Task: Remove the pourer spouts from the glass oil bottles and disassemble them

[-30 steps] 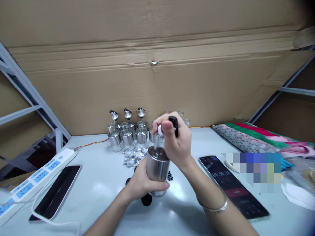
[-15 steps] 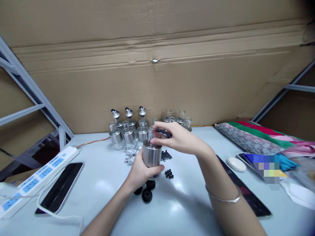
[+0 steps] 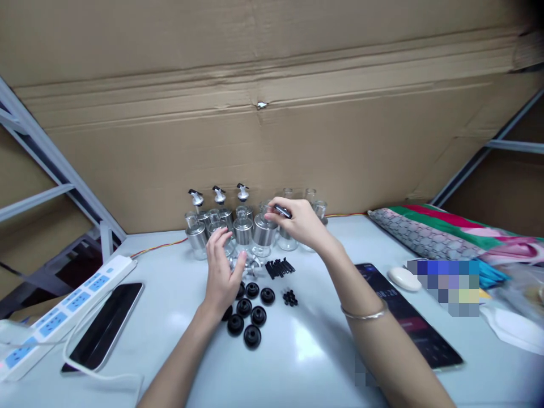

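Note:
My left hand (image 3: 221, 272) is open, thumb apart from the fingers, in front of the glass-and-steel bottles. It partly covers one bottle (image 3: 215, 218). My right hand (image 3: 297, 220) is closed on a small black oblong piece (image 3: 283, 211), whose kind I cannot make out. Its fingertips are at the neck of a steel-sleeved bottle (image 3: 263, 231) standing in the row. Silvery, clear-looking parts (image 3: 251, 265) lie between my hands. Several black round stoppers (image 3: 252, 336) lie nearer me, with short black sticks (image 3: 279, 267) and tiny black caps (image 3: 291, 298) to the right.
Three bottles at the back left carry pourer tops (image 3: 219, 195). A power strip (image 3: 63, 317) and a phone (image 3: 104, 326) lie left. On the right are another phone (image 3: 408, 317), a white oval case (image 3: 404, 279) and a patterned cloth (image 3: 442, 238). Cardboard (image 3: 255, 147) stands behind.
My left hand has let go of the bottle it held, which now stands in the row, and has moved left. My right hand stays near its neck. More stoppers show.

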A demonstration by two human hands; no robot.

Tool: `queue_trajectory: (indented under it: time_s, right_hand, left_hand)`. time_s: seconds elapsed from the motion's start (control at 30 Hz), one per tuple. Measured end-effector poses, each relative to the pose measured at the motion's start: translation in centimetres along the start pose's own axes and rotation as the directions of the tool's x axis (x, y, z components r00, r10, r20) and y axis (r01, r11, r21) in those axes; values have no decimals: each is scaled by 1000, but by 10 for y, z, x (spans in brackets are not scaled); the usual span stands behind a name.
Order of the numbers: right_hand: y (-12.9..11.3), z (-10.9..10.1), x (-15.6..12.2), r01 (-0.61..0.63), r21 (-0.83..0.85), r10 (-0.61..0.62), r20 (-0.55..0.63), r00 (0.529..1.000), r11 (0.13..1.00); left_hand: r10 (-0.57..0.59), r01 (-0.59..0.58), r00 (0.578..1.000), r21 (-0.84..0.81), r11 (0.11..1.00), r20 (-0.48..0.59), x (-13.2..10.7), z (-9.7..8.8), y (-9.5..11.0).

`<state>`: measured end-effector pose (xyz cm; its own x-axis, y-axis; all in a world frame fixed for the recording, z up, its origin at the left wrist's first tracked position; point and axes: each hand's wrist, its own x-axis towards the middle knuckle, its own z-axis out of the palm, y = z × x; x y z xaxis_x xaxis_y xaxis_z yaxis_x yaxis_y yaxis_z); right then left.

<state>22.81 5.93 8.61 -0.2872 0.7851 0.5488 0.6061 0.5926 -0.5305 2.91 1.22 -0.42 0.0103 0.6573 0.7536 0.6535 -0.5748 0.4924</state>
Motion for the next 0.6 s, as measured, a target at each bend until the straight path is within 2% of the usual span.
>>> queue_trajectory:
  time_s: [0.2,0.3,0.37,0.47,0.6]
  right_hand:
    - [12,8,2,-9,-76,9,3,1000,997]
    - [20,13,3,-2,-134,1,-3,1000,991]
    - [25,17,4,4,-166,-7,-16,1000,986]
    - [31,23,4,13,-193,-17,-22,1000,981]
    - [36,31,4,2,-267,-7,-19,1000,964]
  left_hand:
    - [22,-22,1000,33,999,8,1,-1,-1]
    - [-11,9,999,50,999,37,2,-1,-2]
    - [-62,60,998,58,997,28,4,-2,-5]
    - [-173,176,982,38,984,-70,9,-6,-17]
    - [-397,393,900,-57,918,-178,18,-11,-40]
